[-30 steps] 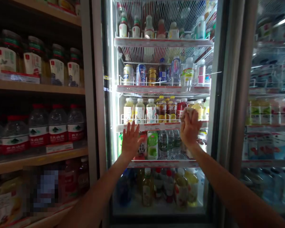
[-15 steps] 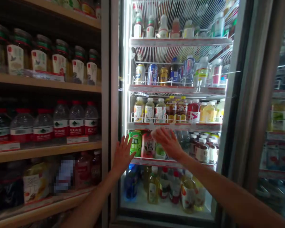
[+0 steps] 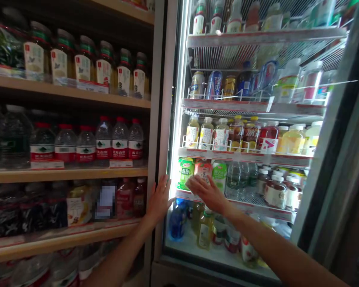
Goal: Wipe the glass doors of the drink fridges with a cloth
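Note:
My left hand [image 3: 159, 202] lies with fingers spread against the metal frame at the left edge of a lit drinks fridge [image 3: 164, 119]. My right hand [image 3: 208, 193] is in front of the fridge's glass, its fingers pressed together and blurred. Something pale shows at the fingertips; I cannot make out what it is. Behind that hand stand a green bottle [image 3: 185, 169], a red-labelled bottle [image 3: 202, 167] and another green-and-white bottle [image 3: 219, 173], on a shelf with a red-and-white edge strip [image 3: 242, 206].
On the left, wooden shelves [image 3: 77, 173] hold several red-capped water bottles [image 3: 103, 137] and tea bottles [image 3: 83, 59]. Inside the fridge, cans [image 3: 214, 85] and more bottles [image 3: 206, 133] line the shelves. A dark door frame [image 3: 332, 131] bounds the fridge on the right.
The view has turned left and come closer, so the shelves and fridge appear shifted right. My right hand has moved lower and leftward across the glass; my left hand stays by the frame.

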### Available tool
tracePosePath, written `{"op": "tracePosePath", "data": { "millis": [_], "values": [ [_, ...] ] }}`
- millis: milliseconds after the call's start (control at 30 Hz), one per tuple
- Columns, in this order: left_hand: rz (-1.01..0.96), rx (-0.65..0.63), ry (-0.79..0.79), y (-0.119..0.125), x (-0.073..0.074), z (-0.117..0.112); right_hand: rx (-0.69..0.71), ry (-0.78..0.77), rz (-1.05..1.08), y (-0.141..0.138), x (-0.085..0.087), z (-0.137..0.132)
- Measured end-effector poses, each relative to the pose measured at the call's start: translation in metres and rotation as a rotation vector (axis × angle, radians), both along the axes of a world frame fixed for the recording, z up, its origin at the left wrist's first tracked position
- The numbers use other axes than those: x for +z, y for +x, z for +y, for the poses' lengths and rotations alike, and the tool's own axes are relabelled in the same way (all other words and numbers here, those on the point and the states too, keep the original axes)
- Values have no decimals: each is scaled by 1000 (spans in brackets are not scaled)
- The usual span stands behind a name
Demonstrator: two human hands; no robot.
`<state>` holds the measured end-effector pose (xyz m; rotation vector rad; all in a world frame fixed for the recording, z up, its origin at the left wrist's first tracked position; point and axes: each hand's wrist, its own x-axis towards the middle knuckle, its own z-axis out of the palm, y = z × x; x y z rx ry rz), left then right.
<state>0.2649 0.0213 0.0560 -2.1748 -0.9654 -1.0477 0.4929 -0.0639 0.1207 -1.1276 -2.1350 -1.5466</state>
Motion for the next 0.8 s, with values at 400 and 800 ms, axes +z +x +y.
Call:
{"op": "tracePosePath", "data": {
  "millis": [400,800],
  "values": [
    [1,40,-1,-25,-8,3,68,-37,-4,-46,-22,21],
    [12,-94,18,32,10,-21,-126,81,150,41,-19,-36]
  ]
}}
